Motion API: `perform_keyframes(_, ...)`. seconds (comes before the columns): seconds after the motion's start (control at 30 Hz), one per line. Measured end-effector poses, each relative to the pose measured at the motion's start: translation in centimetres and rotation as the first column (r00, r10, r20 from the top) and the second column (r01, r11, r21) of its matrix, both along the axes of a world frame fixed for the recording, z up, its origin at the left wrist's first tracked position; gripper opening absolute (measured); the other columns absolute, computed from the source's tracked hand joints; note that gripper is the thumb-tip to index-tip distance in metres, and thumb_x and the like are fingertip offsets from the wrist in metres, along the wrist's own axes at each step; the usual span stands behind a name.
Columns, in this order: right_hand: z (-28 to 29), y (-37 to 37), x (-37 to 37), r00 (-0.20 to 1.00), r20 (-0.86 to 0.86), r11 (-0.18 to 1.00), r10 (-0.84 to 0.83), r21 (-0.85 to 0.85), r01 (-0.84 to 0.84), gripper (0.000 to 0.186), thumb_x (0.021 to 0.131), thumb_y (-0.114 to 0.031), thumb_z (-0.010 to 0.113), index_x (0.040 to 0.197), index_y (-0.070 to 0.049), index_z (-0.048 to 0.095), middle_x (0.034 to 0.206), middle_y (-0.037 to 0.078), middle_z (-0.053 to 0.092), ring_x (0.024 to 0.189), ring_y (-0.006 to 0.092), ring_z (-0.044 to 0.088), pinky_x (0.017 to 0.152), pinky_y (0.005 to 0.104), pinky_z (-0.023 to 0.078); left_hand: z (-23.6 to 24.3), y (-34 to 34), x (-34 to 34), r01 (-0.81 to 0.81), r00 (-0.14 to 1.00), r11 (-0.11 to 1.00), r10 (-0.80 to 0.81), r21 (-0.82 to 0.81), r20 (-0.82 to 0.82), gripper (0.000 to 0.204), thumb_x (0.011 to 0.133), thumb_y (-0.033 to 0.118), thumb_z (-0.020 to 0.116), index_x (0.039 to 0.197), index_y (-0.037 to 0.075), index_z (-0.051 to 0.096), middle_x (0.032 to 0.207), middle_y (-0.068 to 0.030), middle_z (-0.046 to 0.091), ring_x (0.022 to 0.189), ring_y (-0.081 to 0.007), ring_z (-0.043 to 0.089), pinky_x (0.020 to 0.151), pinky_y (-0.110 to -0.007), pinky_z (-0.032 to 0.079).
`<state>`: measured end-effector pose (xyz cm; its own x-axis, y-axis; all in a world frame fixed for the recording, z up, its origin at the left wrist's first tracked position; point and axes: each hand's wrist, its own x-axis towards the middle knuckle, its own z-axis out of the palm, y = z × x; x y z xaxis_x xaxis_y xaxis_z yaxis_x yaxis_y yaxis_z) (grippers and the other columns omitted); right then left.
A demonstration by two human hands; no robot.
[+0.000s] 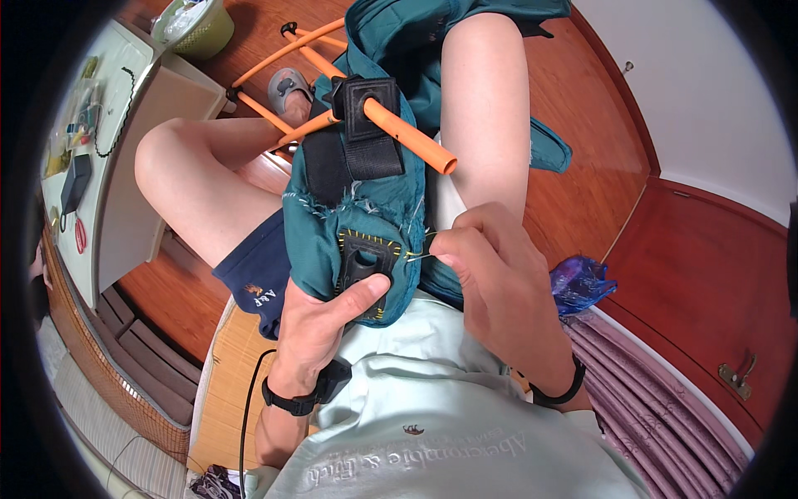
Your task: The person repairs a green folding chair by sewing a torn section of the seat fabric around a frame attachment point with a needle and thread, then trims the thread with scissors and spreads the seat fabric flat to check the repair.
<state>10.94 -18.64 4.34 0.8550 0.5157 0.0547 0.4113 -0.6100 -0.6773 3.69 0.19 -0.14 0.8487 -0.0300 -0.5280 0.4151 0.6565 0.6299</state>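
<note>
A teal fabric chair cover [312, 249] lies across my lap, frayed in several places. My left hand [328, 320] grips its near end, thumb pressed on a black rectangular patch [363, 258] with a hole in it. The left fingers are hidden under the cloth. Yellow stitches run along the patch's edges. My right hand [490, 283] pinches a thin silver needle [419, 258] at the patch's right edge, beside yellow thread. Farther up the cloth, an orange tube [411, 135] passes through a black corner bracket [363, 121].
More orange frame tubes [264, 108] stand on the wooden floor ahead. At the left is a white desk [125, 158] bearing a black box [76, 183] and red-handled scissors [81, 235]. A green basket [204, 33] sits behind it. On the right are a blue plastic bag [582, 285] and a purple curtain [648, 399].
</note>
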Motion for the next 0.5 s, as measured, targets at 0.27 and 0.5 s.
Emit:
perform_keyframes(0.27,0.05,0.30,0.08,0.999,0.028,0.999,0.029,-0.032,-0.028,0.016,0.083,0.009,0.066,0.095,-0.001,0.064,0.091,0.013,0.057,0.079,0.0315,0.061,0.066,0.0377,0.050,-0.12,0.13,-0.06,0.008,1.000,1.000,-0.008,0.026,0.003,0.044,0.089,-0.004,0.072,0.131,-0.003,0.058,0.120,-0.0081,0.068,0.106,-0.0141,0.065,0.096,-0.029,0.051)
perform_keyframes(0.5,0.06,0.21,0.16,0.998,0.056,0.999,0.019,-0.043,-0.017,0.017,0.082,0.010,0.066,0.096,-0.001,0.064,0.092,0.014,0.057,0.079,0.0327,0.061,0.067,0.0377,0.049,-0.21,0.13,0.00,0.005,1.000,1.000,-0.005,0.029,0.021,0.044,0.089,-0.003,0.073,0.131,-0.004,0.058,0.119,-0.0082,0.069,0.105,-0.0143,0.065,0.096,-0.030,0.052)
